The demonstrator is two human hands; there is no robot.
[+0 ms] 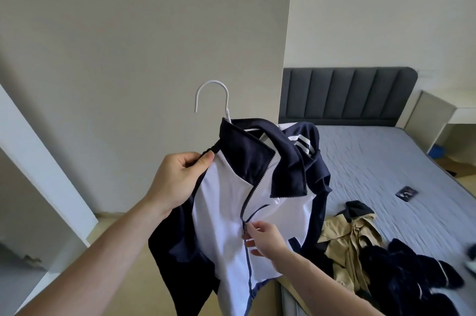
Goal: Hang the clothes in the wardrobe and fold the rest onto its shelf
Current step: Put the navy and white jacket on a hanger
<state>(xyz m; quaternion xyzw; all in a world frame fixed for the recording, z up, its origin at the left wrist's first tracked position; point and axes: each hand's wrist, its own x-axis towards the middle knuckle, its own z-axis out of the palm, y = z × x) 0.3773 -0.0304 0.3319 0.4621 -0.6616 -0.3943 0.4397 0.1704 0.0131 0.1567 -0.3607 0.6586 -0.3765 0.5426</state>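
A navy and white zip jacket (226,212) hangs on a white hanger (212,99), held up in the air in front of a pale wall. My left hand (177,179) grips the jacket's left shoulder at the hanger end. My right hand (262,238) pinches the zipper at mid chest. The zip is joined below that hand and open above, with the collar flaps folded out.
To the right is a bed (373,166) with a grey headboard (347,94). On it lie a tan garment (347,243), a dark navy garment (412,277) and a small dark card (407,193). A white panel (38,161) stands at the left.
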